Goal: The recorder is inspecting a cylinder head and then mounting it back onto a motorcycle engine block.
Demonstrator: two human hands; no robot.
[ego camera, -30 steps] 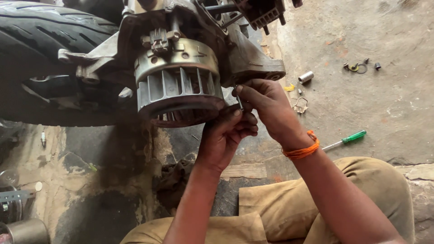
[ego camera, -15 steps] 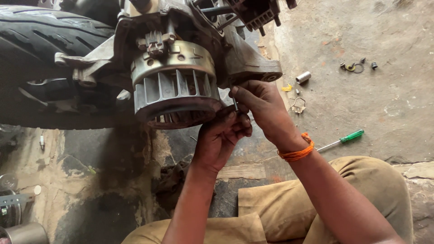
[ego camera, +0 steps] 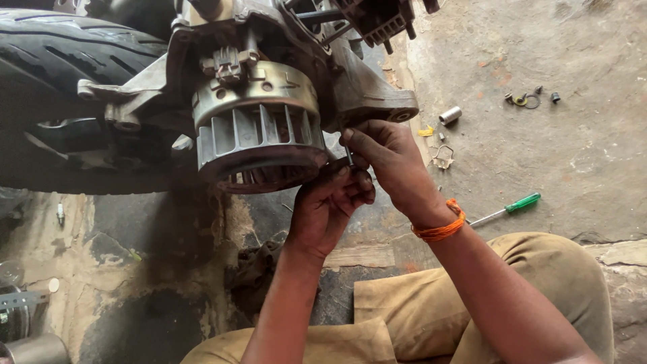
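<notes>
— Engine casing (ego camera: 259, 128), where is it against your fingers?
— Touching them: your right hand (ego camera: 391, 165) pinches a thin metal pin (ego camera: 349, 158) at its edge; your left hand (ego camera: 330, 205) curls closed just below.
— Handling?
— Probably heavy, rigid, greasy; brace its ribbed rim. Green screwdriver (ego camera: 509, 209) lies well right.

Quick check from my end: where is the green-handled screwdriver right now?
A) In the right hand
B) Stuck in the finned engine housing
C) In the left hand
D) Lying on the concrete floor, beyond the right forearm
D: the green-handled screwdriver lies loose on the concrete floor, while the right hand and left hand work together at the lower edge of the finned engine housing.
</notes>
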